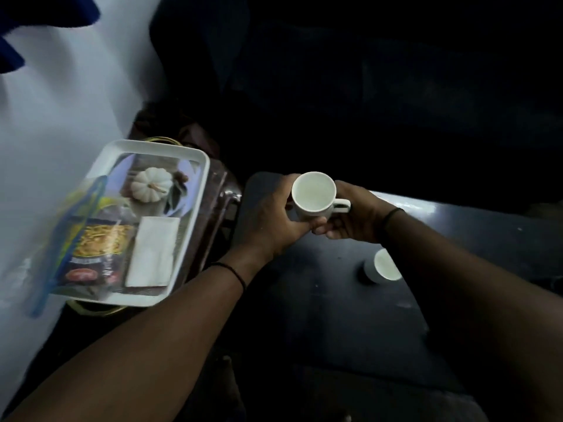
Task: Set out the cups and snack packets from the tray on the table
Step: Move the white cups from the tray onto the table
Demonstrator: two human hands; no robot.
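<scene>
A white cup (313,194) with a handle is held upright and empty above the dark table (335,315). My left hand (268,217) wraps its left side and my right hand (350,217) grips the handle side. A second white cup (384,265) stands on the table below my right forearm, partly hidden by it. At the left lies the white tray (201,184), holding a yellow snack packet (97,239), a blurred blue-green packet (76,214) and a folded white napkin (152,251).
The tray bears a white pumpkin picture (151,185) and rests on a brown stand (219,202) beside the table. A pale wall (61,117) fills the left. The far side beyond the table is dark.
</scene>
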